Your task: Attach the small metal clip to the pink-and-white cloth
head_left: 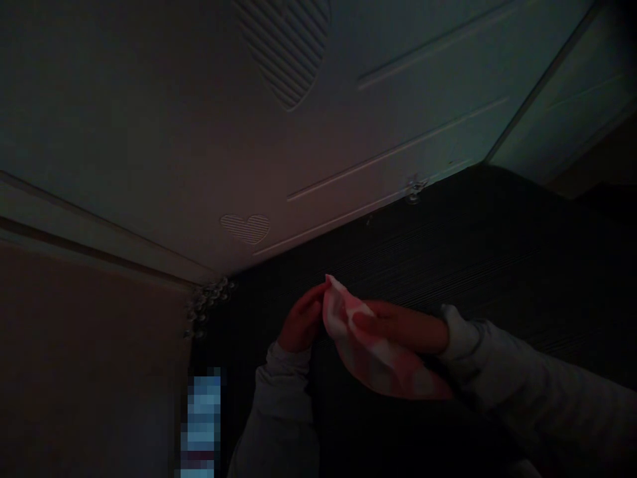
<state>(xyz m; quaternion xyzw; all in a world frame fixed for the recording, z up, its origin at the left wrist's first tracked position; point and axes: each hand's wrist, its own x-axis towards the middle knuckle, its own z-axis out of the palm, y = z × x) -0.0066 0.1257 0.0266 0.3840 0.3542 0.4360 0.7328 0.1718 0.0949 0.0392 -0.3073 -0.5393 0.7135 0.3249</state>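
A pink and white patterned cloth (378, 368) hangs between my two hands in dim light, its far end folded up into a small peak. My left hand (300, 323) is at the left edge of that peak, with its fingertips closed against the fabric. From the right, my right hand (401, 325) grips the upper edge, thumb lying across the front and the other fingers partly hidden by the cloth. Both hands come out of light grey sleeves. The cloth's lower end droops toward my right forearm.
Ahead stands a pale panel (149, 119) with ridged hearts and raised lines. It meets a dark, grained surface (472, 265). Small shiny round pieces (209, 299) cluster at the left corner, with more shiny pieces (414, 189) along the panel's base. A pixelated bright patch (202, 418) is at lower left.
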